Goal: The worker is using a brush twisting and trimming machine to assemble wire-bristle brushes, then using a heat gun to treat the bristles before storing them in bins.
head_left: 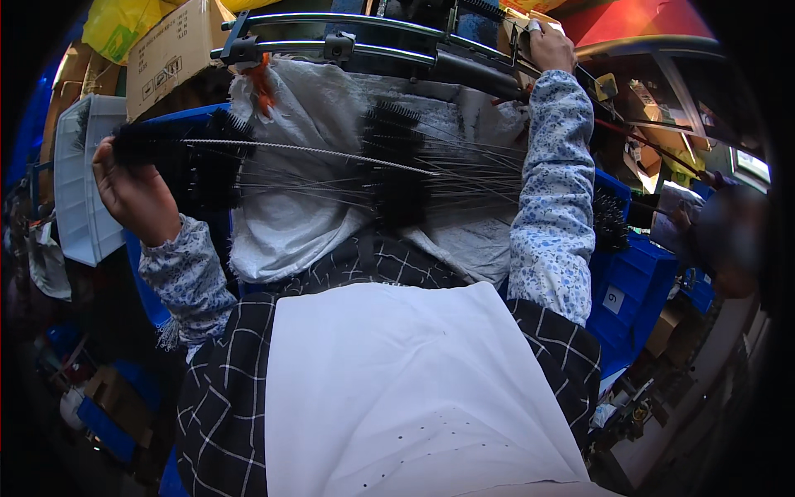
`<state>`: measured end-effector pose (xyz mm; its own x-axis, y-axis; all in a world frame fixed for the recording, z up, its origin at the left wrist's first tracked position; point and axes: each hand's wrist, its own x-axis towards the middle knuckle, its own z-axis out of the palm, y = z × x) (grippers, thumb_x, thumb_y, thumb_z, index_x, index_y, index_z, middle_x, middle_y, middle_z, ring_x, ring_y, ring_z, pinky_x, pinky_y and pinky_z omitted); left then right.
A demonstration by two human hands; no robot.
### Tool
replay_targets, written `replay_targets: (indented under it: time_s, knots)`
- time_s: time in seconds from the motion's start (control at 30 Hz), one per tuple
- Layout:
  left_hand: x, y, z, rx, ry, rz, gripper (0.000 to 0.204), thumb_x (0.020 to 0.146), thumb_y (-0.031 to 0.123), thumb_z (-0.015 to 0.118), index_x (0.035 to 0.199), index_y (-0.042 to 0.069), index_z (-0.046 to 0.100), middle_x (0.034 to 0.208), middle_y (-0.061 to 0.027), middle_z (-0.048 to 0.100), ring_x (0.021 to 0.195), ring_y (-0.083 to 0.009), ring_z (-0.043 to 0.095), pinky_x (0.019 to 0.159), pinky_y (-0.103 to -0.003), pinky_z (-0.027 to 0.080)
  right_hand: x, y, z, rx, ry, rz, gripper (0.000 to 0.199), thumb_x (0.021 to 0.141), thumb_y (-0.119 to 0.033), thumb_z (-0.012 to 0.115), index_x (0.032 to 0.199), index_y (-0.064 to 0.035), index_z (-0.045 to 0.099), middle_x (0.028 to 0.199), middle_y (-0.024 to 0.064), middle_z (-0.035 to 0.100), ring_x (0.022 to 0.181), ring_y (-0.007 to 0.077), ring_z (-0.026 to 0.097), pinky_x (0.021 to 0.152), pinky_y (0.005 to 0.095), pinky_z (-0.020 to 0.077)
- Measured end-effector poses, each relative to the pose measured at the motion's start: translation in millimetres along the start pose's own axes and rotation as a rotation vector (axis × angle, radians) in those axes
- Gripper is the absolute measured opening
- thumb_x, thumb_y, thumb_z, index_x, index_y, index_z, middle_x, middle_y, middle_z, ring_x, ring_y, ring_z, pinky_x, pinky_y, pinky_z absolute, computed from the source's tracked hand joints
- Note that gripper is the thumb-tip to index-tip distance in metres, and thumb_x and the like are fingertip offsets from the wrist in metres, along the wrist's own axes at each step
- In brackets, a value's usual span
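Note:
My left hand point(137, 195) is raised at the left, its fingers closed round the black bristle end of a wire brush point(145, 142). From there the brush's twisted metal stem point(306, 151) runs to the right across my lap. Below it lie more black-bristled brushes point(397, 153) with thin wire stems, on white woven sacking point(286, 224). My right hand point(552, 48) reaches to the right end of a machine with steel rails point(389, 51). Its fingers are bent over a part there that I cannot make out.
A cardboard box point(174, 54) and a white plastic crate point(87, 178) stand at the left. Blue bins point(633, 290) flank me, with black brushes point(609, 219) at the right one. Another person point(729, 236), blurred, is at the far right.

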<state>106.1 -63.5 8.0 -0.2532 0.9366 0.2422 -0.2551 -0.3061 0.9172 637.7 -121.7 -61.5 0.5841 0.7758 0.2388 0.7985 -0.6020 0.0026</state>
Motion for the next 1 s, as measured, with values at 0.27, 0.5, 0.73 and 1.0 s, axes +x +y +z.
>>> replay_targets:
  time_s: [0.27,0.5,0.73,1.0]
  knots:
    - [-22.5,-20.8,62.1,0.030,-0.229,-0.203,0.021,0.090,0.020,0.044,0.097,0.002,0.048,0.091,-0.0070,0.053,0.082,-0.0116,0.054,0.067,-0.022,0.049,-52.4,25.2,-90.7,0.551,-0.458,-0.086,0.025,0.084,-0.024,0.053,0.106,-0.0145,0.058,0.088,0.0106,0.062,0.080,0.0163,0.059,0.069,0.0298,0.0467]
    - [-95.2,-55.5,130.9,-0.137,-0.568,-0.357,0.019,0.091,0.021,0.039,0.096,0.003,0.041,0.084,-0.0063,0.052,0.073,-0.0148,0.059,0.066,-0.028,0.053,-149.0,-102.7,-118.3,0.758,-0.432,-0.662,0.036,0.088,-0.024,0.045,0.114,0.0009,0.047,0.100,0.0193,0.057,0.092,0.0297,0.055,0.079,0.0336,0.0435]
    - [-36.7,-65.9,36.0,0.371,-0.423,-0.079,0.031,0.092,0.029,0.035,0.108,0.002,0.032,0.086,-0.0105,0.057,0.070,-0.0140,0.057,0.070,-0.023,0.045,-100.1,-109.7,-64.9,0.552,0.129,-0.307,0.025,0.083,-0.019,0.049,0.105,-0.0092,0.057,0.087,0.0134,0.062,0.079,0.0292,0.057,0.071,0.0365,0.0446]
    - [15.2,-87.9,-87.7,0.996,-0.512,-0.357,0.027,0.088,0.026,0.048,0.083,0.001,0.055,0.071,-0.0013,0.051,0.068,-0.0089,0.045,0.064,-0.023,0.038,-46.9,-67.6,-1.7,0.104,0.142,-0.132,0.027,0.082,-0.029,0.051,0.107,-0.0238,0.059,0.090,0.0051,0.063,0.088,0.0237,0.052,0.076,0.0384,0.0389]
